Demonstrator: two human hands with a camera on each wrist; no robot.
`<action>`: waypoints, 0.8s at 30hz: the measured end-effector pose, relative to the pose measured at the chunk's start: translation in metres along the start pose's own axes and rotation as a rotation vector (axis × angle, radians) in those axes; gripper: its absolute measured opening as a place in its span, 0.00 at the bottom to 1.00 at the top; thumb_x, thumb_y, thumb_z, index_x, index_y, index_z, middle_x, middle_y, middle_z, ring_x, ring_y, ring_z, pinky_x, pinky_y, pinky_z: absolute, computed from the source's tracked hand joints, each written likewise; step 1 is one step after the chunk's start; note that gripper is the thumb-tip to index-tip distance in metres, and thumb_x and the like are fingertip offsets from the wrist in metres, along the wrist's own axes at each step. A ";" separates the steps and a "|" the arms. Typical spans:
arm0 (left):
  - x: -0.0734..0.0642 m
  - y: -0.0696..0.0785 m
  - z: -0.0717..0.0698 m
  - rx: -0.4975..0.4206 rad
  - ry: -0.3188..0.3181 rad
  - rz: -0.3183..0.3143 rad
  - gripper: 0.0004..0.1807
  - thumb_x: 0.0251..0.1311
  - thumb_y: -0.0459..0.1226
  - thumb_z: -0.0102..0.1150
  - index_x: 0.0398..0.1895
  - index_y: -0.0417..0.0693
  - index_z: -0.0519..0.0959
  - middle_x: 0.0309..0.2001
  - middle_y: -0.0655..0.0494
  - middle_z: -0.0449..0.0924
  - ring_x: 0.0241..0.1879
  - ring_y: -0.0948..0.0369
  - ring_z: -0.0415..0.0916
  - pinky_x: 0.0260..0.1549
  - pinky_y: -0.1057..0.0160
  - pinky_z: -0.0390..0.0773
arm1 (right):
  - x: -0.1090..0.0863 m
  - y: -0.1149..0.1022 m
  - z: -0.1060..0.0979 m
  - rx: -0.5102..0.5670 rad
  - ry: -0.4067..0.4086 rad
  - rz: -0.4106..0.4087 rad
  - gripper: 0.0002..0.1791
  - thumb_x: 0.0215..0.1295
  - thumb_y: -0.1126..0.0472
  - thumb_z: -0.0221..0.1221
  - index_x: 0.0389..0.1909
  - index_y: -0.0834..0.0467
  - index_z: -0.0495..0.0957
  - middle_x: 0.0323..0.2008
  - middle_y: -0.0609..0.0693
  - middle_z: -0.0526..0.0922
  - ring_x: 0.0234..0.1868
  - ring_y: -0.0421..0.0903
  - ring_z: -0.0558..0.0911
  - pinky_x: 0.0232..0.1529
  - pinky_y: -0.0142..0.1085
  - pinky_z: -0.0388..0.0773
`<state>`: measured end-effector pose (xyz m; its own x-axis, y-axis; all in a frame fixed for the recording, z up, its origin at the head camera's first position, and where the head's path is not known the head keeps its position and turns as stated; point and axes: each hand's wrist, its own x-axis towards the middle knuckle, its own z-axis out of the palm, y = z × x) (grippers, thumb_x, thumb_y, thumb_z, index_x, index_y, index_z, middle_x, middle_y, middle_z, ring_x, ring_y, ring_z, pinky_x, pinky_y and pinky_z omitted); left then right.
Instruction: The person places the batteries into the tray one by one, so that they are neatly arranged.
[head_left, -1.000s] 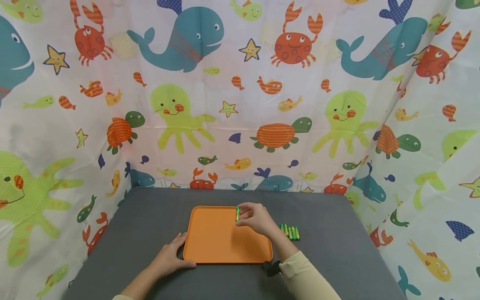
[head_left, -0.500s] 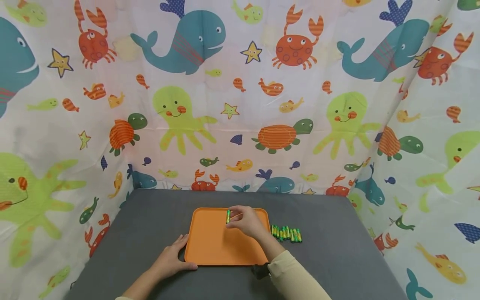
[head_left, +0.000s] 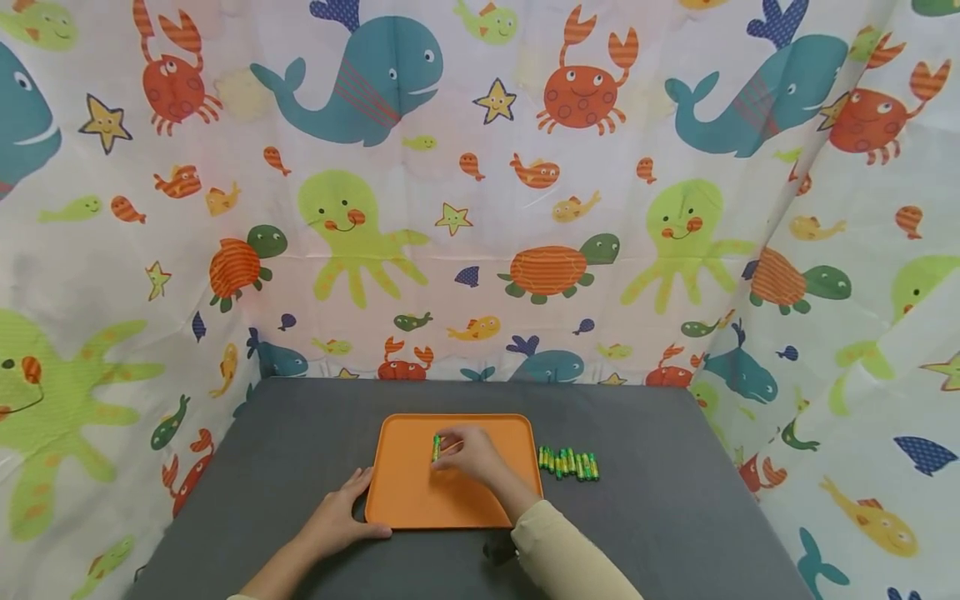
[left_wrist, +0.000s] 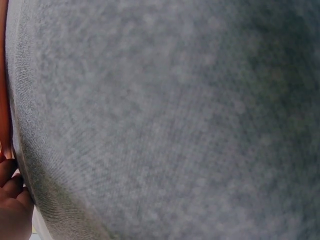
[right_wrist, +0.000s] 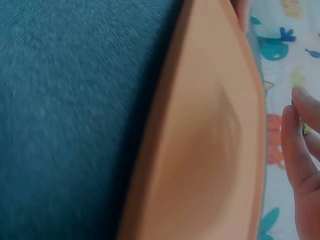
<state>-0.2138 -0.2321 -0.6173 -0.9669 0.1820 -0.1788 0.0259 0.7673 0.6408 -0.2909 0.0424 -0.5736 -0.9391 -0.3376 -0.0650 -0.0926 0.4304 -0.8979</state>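
Observation:
Between its thumb and fingertips, my right hand (head_left: pixel 468 452) pinches a green-and-yellow battery (head_left: pixel 437 448), held upright over the orange tray (head_left: pixel 420 504). In the right wrist view, fingers mostly hide the battery (right_wrist: pixel 304 128), and the tray's floor (right_wrist: pixel 200 150) shows bare beside the hand. My left hand (head_left: pixel 337 510) rests at the tray's near left corner, fingers along its left side and thumb along the front edge. Only a bit of that hand (left_wrist: pixel 15 205) shows in the left wrist view, by the tray's orange edge (left_wrist: pixel 4 90).
Just right of the tray, several matching batteries (head_left: pixel 568 463) stand or lie in an uneven row on the dark grey tabletop (head_left: pixel 637 517). A curtain (head_left: pixel 480 250) printed with sea animals encloses the back and sides. A dark strap piece (head_left: pixel 498 547) hangs below the right wrist.
My right hand has carried the battery leftward and slightly lower over the tray, uncovering more of the battery row at the right. My left hand stays at the tray's corner.

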 end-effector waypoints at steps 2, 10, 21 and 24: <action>-0.001 0.000 0.000 0.005 -0.001 0.002 0.65 0.39 0.63 0.78 0.79 0.46 0.59 0.77 0.36 0.56 0.72 0.32 0.58 0.61 0.29 0.65 | 0.002 0.003 0.007 0.004 0.000 0.010 0.29 0.53 0.65 0.76 0.58 0.60 0.82 0.43 0.55 0.86 0.35 0.42 0.84 0.33 0.35 0.81; 0.003 -0.005 0.002 -0.005 -0.002 -0.015 0.66 0.38 0.66 0.76 0.80 0.49 0.58 0.78 0.38 0.55 0.72 0.30 0.57 0.60 0.27 0.64 | 0.008 0.009 0.024 -0.028 -0.010 0.032 0.29 0.52 0.66 0.76 0.58 0.61 0.82 0.40 0.55 0.85 0.31 0.40 0.82 0.29 0.33 0.79; 0.003 -0.008 0.002 0.008 0.015 0.025 0.65 0.40 0.65 0.76 0.80 0.48 0.58 0.77 0.37 0.57 0.71 0.30 0.58 0.59 0.27 0.64 | 0.012 0.011 0.035 -0.051 -0.022 0.038 0.30 0.49 0.67 0.77 0.56 0.64 0.82 0.39 0.56 0.83 0.30 0.41 0.78 0.27 0.33 0.78; 0.003 -0.008 0.003 -0.002 0.014 0.024 0.65 0.40 0.65 0.77 0.80 0.48 0.58 0.77 0.36 0.56 0.71 0.29 0.58 0.59 0.28 0.65 | 0.013 0.013 0.039 -0.104 -0.020 0.038 0.30 0.48 0.66 0.78 0.56 0.63 0.83 0.38 0.53 0.83 0.31 0.40 0.77 0.29 0.31 0.77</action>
<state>-0.2157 -0.2358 -0.6251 -0.9695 0.1915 -0.1528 0.0486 0.7615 0.6463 -0.2911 0.0112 -0.6027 -0.9359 -0.3354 -0.1078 -0.0916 0.5272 -0.8448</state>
